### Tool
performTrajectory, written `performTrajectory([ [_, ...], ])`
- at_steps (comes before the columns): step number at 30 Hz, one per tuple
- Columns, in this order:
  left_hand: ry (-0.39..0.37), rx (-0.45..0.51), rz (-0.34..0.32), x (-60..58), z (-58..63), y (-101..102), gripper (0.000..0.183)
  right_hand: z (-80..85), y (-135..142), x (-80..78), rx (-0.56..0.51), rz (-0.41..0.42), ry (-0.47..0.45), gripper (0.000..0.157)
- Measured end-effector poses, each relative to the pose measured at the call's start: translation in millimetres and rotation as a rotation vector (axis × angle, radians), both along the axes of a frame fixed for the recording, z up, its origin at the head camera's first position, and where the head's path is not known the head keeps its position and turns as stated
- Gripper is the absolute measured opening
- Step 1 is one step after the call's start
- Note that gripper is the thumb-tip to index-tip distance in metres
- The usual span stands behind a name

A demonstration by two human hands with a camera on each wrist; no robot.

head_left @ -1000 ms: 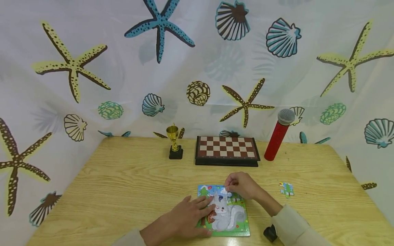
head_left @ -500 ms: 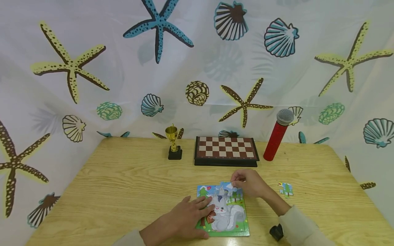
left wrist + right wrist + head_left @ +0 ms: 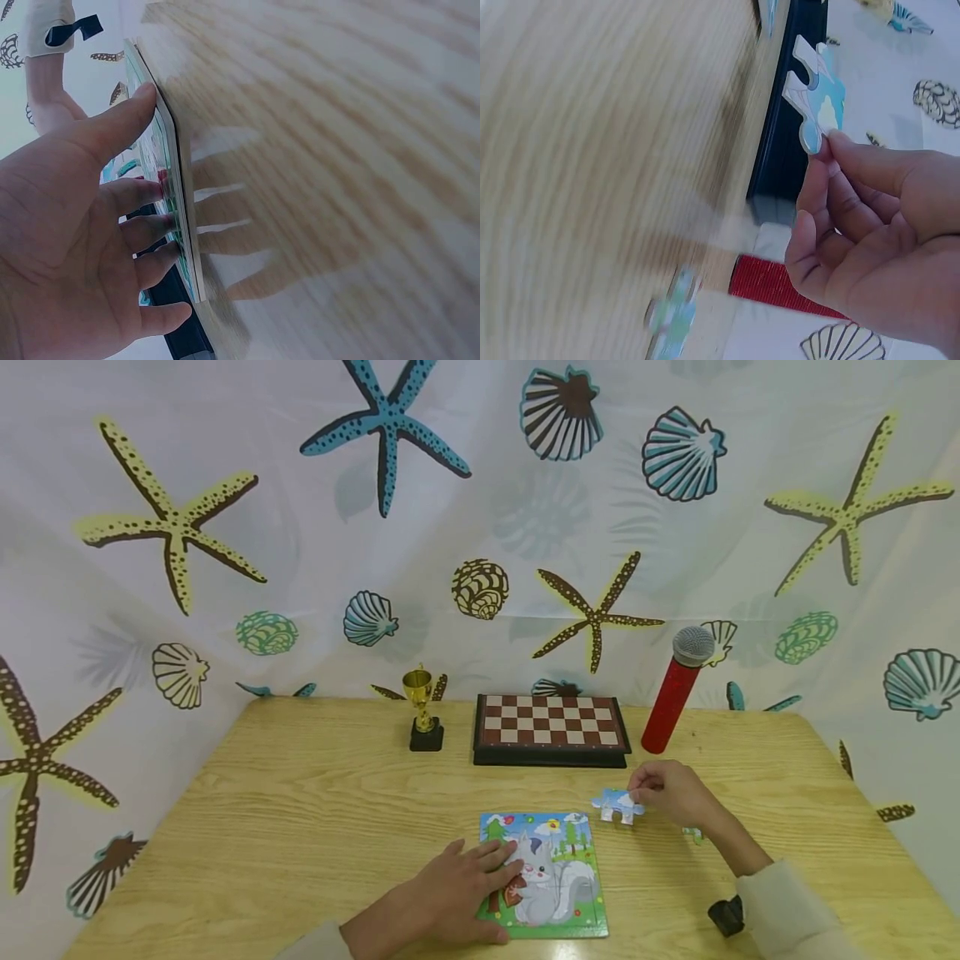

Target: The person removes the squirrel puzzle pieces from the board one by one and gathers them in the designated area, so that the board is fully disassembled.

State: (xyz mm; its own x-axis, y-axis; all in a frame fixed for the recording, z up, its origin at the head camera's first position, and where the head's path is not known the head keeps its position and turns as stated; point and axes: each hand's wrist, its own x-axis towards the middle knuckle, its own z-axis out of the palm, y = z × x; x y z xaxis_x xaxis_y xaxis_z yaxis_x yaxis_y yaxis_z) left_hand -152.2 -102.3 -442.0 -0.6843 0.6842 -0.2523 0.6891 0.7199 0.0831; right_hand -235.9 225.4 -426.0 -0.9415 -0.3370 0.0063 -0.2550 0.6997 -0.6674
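A squirrel jigsaw puzzle [image 3: 558,902] lies flat on the table in the head view. My left hand [image 3: 459,893] rests on its left side with fingers spread and extended; in the left wrist view, the thumb [image 3: 124,124] lies over the board's edge. Beyond the puzzle's top right corner, my right hand [image 3: 671,793] pinches a blue-and-white jigsaw piece [image 3: 615,800] between thumb and fingertips. The right wrist view has this piece [image 3: 826,101] raised off the table, its knobs and notches showing. A second, green jigsaw piece [image 3: 673,315] lies on the table, mostly hidden by the right hand in the head view.
Along the back of the table stand a gold trophy cup [image 3: 422,693], a folded chessboard box [image 3: 553,727] and a red microphone [image 3: 671,702]. Behind them hangs a cloth [image 3: 480,510] printed with starfish and shells. A black strap [image 3: 726,916] is at the right sleeve.
My right hand has lifted the sky-coloured piece from the puzzle's top and carried it to the right, over the table. The left hand has stayed on the puzzle.
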Motion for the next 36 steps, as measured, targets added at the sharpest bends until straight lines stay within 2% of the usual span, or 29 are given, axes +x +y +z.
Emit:
performTrajectory([
  [8,-0.008,-0.011,0.010,1.3,2.4,0.4,0.078,-2.6,28.0,-2.6,0.073,-0.025,-0.022,0.004],
  [15,-0.011,-0.001,0.011,1.4,1.6,0.6,0.078,-8.4,37.8,-4.5,0.118,-0.056,-0.018,0.005],
  [27,-0.004,0.014,0.009,1.3,-1.2,2.7,0.078,-20.8,37.8,-9.6,0.184,-0.086,0.001,0.005],
  [31,0.000,0.020,0.009,0.9,-2.6,2.3,0.078,-19.6,34.8,-10.4,0.187,-0.083,0.028,0.005],
  [36,0.008,0.022,0.005,1.1,-2.5,1.4,0.078,-14.6,17.8,-10.1,0.157,-0.082,0.040,0.005],
])
